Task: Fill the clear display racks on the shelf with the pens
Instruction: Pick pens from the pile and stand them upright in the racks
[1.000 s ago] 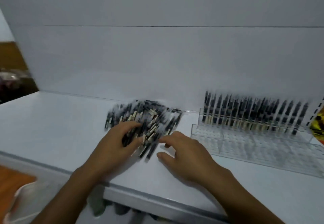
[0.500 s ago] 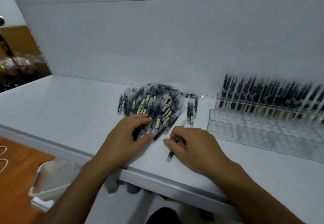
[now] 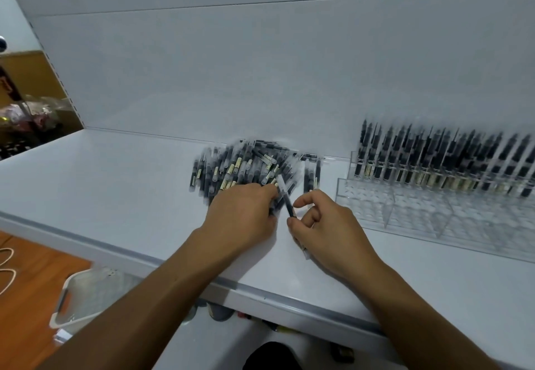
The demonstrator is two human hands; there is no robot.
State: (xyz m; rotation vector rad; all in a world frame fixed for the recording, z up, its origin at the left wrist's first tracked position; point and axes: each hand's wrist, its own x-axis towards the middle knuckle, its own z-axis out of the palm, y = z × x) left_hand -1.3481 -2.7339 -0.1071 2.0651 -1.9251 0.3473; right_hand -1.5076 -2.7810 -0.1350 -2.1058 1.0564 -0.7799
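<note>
Pinching of one pen (image 3: 286,199) by right hand (image 3: 324,225) fingers recorded, beside pile (image 3: 246,167) on shelf (image 3: 115,196); left hand (image 3: 243,216) fingers curled over pile, grip unclear. Pen judged light, stiff, slick: mid-barrel hold advised.

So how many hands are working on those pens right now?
2. The left hand rests on the near edge of the loose pen pile; the right hand, just beside it, pinches one pen. More pens may be hidden under it.
</note>
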